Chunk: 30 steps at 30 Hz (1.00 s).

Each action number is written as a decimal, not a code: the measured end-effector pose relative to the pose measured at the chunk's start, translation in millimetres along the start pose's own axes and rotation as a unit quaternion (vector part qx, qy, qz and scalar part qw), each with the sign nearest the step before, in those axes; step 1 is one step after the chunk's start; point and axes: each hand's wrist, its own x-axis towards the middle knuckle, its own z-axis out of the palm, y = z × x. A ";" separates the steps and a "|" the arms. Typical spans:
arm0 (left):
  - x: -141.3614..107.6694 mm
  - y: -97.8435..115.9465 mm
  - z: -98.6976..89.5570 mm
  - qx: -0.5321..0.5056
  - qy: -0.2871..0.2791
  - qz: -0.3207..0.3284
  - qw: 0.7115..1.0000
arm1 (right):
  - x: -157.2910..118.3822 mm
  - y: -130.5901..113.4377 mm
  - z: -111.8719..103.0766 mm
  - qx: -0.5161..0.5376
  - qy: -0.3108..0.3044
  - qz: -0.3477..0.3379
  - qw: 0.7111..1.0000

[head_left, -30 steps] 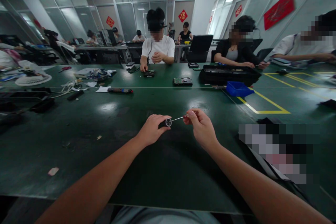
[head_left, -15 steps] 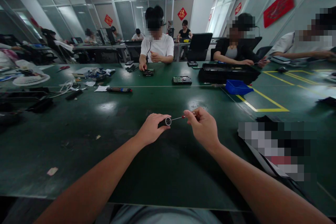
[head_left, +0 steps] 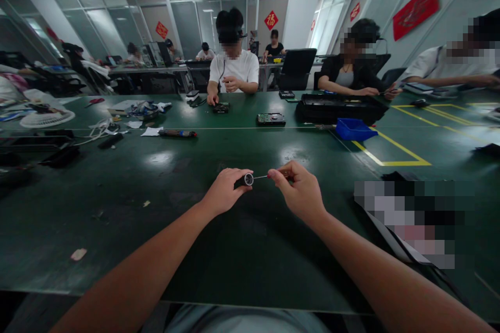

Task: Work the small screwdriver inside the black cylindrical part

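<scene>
Above the green table, my left hand [head_left: 222, 191] grips a short black cylinder [head_left: 247, 179] with a bright ring at its open end, which faces me. Thumb and fingers close around its sides; the rest of it is hidden in the hand. A thin screwdriver [head_left: 261, 177] is pinched in my right hand [head_left: 299, 187], its handle mostly covered by the fingers. Its metal shaft points left, and the tip reaches the cylinder's ringed end. Whether the tip is inside or only touching the rim, I cannot tell.
Ahead lie a hard drive [head_left: 271, 119], a blue tray [head_left: 355, 129], a long black housing [head_left: 341, 108] and a dark pen-like tool [head_left: 177, 133]. A blurred-out item [head_left: 410, 223] lies right of my arm. Across the table a co-worker [head_left: 233, 67] handles a small device.
My right hand has shifted slightly left, with the screwdriver closer to the cylinder. The cylinder has turned a little, showing more of its ringed opening.
</scene>
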 end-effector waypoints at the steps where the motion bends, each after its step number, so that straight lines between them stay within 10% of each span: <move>1: -0.1 0.0 -0.2 -0.001 0.000 -0.002 1.000 | 0.0 -0.4 -0.2 0.008 -0.010 -0.013 1.000; 30: -0.5 1.3 -1.3 0.001 -0.004 0.000 1.000 | -1.5 -1.3 2.1 0.078 -0.018 0.039 0.996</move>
